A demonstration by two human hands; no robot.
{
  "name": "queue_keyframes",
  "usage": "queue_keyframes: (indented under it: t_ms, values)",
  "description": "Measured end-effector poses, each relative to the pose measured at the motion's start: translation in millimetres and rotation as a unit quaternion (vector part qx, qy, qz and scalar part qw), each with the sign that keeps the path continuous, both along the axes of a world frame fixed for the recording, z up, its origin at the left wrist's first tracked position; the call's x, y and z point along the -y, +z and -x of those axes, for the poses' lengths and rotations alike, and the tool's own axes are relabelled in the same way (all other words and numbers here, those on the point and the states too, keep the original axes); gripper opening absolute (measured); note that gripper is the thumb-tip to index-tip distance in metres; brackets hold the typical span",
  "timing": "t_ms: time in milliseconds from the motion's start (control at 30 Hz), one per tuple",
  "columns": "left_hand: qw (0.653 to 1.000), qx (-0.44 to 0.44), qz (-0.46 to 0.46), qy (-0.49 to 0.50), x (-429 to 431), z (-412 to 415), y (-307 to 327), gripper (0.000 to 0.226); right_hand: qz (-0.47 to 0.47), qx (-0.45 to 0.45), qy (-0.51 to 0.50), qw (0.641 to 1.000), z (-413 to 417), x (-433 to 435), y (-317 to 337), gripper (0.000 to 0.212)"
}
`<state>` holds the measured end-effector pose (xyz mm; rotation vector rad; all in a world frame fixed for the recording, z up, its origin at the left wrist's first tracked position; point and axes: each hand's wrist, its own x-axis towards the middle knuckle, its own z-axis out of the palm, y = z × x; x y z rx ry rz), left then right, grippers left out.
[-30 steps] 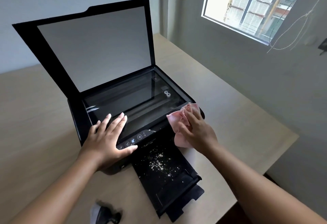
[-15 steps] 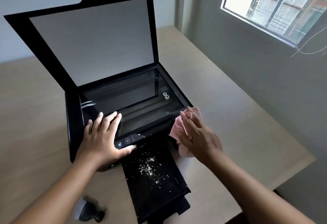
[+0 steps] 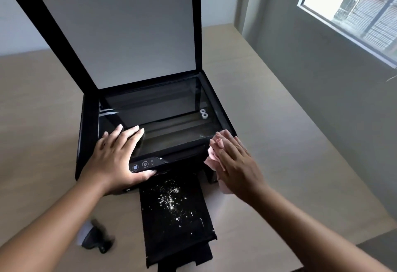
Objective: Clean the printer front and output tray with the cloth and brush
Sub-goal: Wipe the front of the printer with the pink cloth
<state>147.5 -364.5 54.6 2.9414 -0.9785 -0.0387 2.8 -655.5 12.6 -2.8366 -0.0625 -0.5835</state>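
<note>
A black printer (image 3: 86, 134) stands on the table with its scanner lid (image 3: 120, 35) raised. Its output tray (image 3: 184, 228) juts toward me, strewn with pale crumbs (image 3: 171, 200). My left hand (image 3: 116, 157) lies flat on the printer's front left corner, fingers on the glass, thumb by the control panel (image 3: 146, 164). My right hand (image 3: 236, 166) presses a pink cloth (image 3: 212, 155) with straight fingers against the printer's front right corner. A black brush (image 3: 96, 237) lies on the table at lower left, blurred.
The beige table (image 3: 279, 142) ends at the right, near a grey wall with a window (image 3: 354, 7). Two small white rollers (image 3: 204, 113) show under the scanner glass at the right. The raised lid blocks the space behind the printer.
My right hand with the cloth has slid down from the top of the printer's front right corner onto its front face. The left hand stays in place. My view has shifted left.
</note>
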Motion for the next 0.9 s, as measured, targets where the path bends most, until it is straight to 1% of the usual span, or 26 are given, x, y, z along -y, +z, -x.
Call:
queue_keyframes:
  t_ms: [33,67,167,200,233,333,367,400,433,467,533,567,600,633,700,733,767,800,833,867,900]
  values:
    - [1.0,0.001,0.001,-0.001,1,0,0,0.115,0.008,-0.001,0.017,1.0,0,11,1,0.048]
    - [1.0,0.001,0.002,-0.001,1,0,1,0.115,0.002,0.002,0.004,1.0,-1,17,3,0.048]
    - [1.0,0.004,-0.002,-0.001,1,0,2,0.115,-0.052,0.0,-0.122,0.991,-13,-11,9,0.047]
    - [1.0,0.004,-0.004,-0.002,1,1,1,0.115,-0.061,-0.007,-0.13,0.99,-18,-27,10,0.047]
    - [1.0,0.003,-0.003,-0.003,1,1,1,0.114,-0.06,-0.011,-0.107,0.992,-21,-39,10,0.047]
    - [1.0,0.002,-0.007,-0.005,0,2,0,0.114,0.008,0.0,0.049,0.999,-20,-22,9,0.043]
    - [1.0,0.002,-0.007,-0.004,0,2,0,0.114,0.03,0.005,0.084,0.996,-18,-8,9,0.042]
    - [1.0,0.002,-0.008,-0.003,0,2,0,0.114,0.038,0.016,0.088,0.995,-16,3,8,0.041]
    - [1.0,0.004,-0.008,-0.004,0,1,1,0.114,0.028,0.029,0.059,0.997,-15,9,7,0.04]
    - [1.0,0.006,-0.007,-0.006,0,1,1,0.114,0.005,0.042,0.006,0.999,-15,6,7,0.039]
    - [1.0,0.007,-0.006,-0.007,0,-1,1,0.114,-0.038,0.039,-0.091,0.994,-22,-21,9,0.04]
    - [1.0,0.007,-0.005,-0.01,0,-1,1,0.114,-0.045,0.028,-0.105,0.993,-27,-36,10,0.042]
    - [1.0,0.006,-0.005,-0.011,-1,-2,1,0.114,-0.044,0.019,-0.089,0.995,-31,-45,10,0.043]
    - [1.0,0.003,-0.005,-0.012,-1,-2,1,0.114,-0.032,0.012,-0.049,0.998,-33,-46,12,0.043]
    - [1.0,0.0,-0.006,-0.012,-1,0,1,0.114,0.004,0.005,0.052,0.999,-31,-27,15,0.041]
    - [1.0,0.001,-0.007,-0.011,-1,0,1,0.114,0.023,0.007,0.087,0.996,-29,-14,15,0.039]
    - [1.0,0.003,-0.008,-0.011,0,0,1,0.114,0.028,0.007,0.09,0.996,-28,-4,17,0.039]
    - [1.0,0.003,-0.009,-0.012,1,0,2,0.114,0.016,0.007,0.055,0.998,-27,0,17,0.042]
    - [1.0,0.003,-0.009,-0.013,1,0,2,0.114,-0.002,0.002,-0.01,1.0,-28,-5,19,0.045]
    - [1.0,0.003,-0.007,-0.011,1,-1,2,0.114,-0.011,-0.01,-0.077,0.997,-30,-19,21,0.046]
    - [1.0,0.002,-0.007,-0.011,1,-1,2,0.114,-0.012,-0.026,-0.117,0.993,-35,-36,21,0.047]
